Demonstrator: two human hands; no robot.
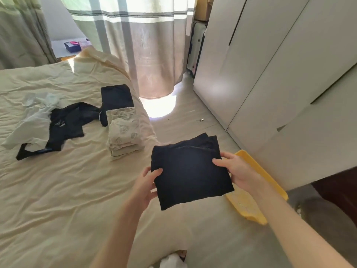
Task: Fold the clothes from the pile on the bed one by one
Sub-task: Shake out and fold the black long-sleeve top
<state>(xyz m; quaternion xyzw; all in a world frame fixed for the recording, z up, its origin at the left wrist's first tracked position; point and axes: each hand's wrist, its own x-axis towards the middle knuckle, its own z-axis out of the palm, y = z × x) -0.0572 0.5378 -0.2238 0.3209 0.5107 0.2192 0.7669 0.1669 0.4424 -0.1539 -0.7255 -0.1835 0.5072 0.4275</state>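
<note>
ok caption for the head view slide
Both hands, left and right, hold a folded black cloth garment beside the cream-sheeted bed.

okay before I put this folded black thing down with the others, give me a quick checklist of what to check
1. Both hands grip the folded black garment: left hand, right hand: ok.
2. Fold holds together, though top layers sit slightly offset: ok.
3. Folded floral stack stands tidy on the bed: ok.
4. Folded black piece lies flat behind it: ok.
5. Pile finished: not ok; unfolded black garment and white garment remain.
</note>
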